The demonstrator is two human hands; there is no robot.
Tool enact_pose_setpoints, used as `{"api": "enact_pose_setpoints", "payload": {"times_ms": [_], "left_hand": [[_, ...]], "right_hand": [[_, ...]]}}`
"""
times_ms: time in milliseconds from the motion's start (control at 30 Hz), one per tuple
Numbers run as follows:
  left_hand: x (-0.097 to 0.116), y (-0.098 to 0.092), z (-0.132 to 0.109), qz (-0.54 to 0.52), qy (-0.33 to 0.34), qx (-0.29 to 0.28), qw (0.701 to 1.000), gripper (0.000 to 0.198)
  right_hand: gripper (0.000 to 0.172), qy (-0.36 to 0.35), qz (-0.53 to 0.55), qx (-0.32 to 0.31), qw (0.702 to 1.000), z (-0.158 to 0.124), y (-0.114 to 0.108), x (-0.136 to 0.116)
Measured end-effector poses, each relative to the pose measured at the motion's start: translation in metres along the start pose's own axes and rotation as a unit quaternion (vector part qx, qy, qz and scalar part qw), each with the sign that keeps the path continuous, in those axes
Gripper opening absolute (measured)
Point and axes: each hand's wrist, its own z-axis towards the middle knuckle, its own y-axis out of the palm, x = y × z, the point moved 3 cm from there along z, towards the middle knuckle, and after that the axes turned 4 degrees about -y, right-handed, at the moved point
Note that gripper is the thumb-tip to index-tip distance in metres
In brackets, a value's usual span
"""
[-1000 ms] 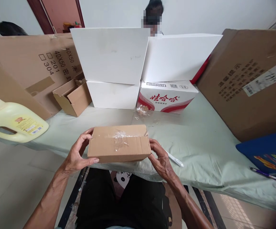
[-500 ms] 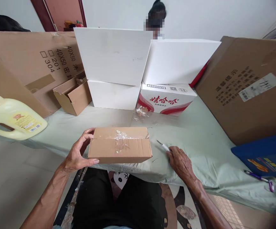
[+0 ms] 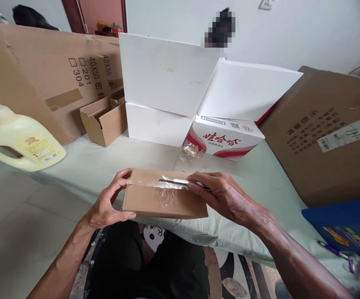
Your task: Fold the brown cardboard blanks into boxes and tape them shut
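Observation:
A small brown cardboard box (image 3: 149, 202) lies at the table's near edge, with clear tape (image 3: 167, 195) across its top seam. My left hand (image 3: 110, 203) grips its left end, thumb on the near side and fingers at the far side. My right hand (image 3: 220, 193) is closed round a utility knife (image 3: 180, 181) with a white handle. The thin blade points left and lies over the taped seam; whether it has cut into the tape I cannot tell.
Behind stand white panels (image 3: 164, 74), a white-and-red carton (image 3: 223, 137) and an open brown box (image 3: 105, 120). Large cartons (image 3: 329, 124) flank the table. A yellow jug (image 3: 24, 141) is at left; a blue box (image 3: 341, 224) and a purple-handled tool (image 3: 335, 251) are at right. Crumpled plastic (image 3: 190, 152) lies mid-table.
My right hand has lifted the utility knife from the tabletop and brought it left over the box's taped seam. My left hand keeps its hold on the box. The camera view has shifted slightly.

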Motion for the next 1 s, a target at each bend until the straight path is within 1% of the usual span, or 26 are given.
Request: {"api": "enact_pose_setpoints", "payload": {"times_ms": [67, 133, 300, 533, 700, 867, 1000], "left_hand": [[0.001, 0.0, 0.0, 0.007, -0.001, -0.001, 1.0, 0.076], [0.002, 0.001, 0.001, 0.009, 0.004, -0.005, 1.0, 0.076], [0.002, 0.002, 0.002, 0.013, 0.012, -0.012, 1.0, 0.077], [0.0, 0.002, 0.001, 0.027, 0.0, -0.024, 0.999, 0.08], [0.002, 0.001, 0.001, 0.038, 0.002, -0.022, 0.999, 0.08], [0.003, 0.001, 0.001, 0.033, 0.01, -0.024, 0.999, 0.08], [0.002, 0.001, 0.002, 0.029, -0.001, -0.024, 0.999, 0.08]], "right_hand": [[0.04, -0.016, -0.017, -0.022, 0.999, 0.011, 0.005, -0.005], [0.042, -0.032, -0.033, -0.028, 0.999, 0.018, 0.007, -0.007], [0.045, -0.056, -0.053, -0.039, 0.996, 0.026, 0.005, -0.011], [0.045, -0.062, -0.054, -0.042, 0.996, 0.028, 0.002, -0.017], [0.043, -0.074, -0.055, -0.043, 0.995, 0.028, 0.0, -0.022], [0.044, -0.083, -0.105, -0.032, 0.99, 0.026, 0.002, -0.026], [0.043, -0.089, -0.185, -0.007, 0.979, 0.021, 0.006, -0.031]]}}
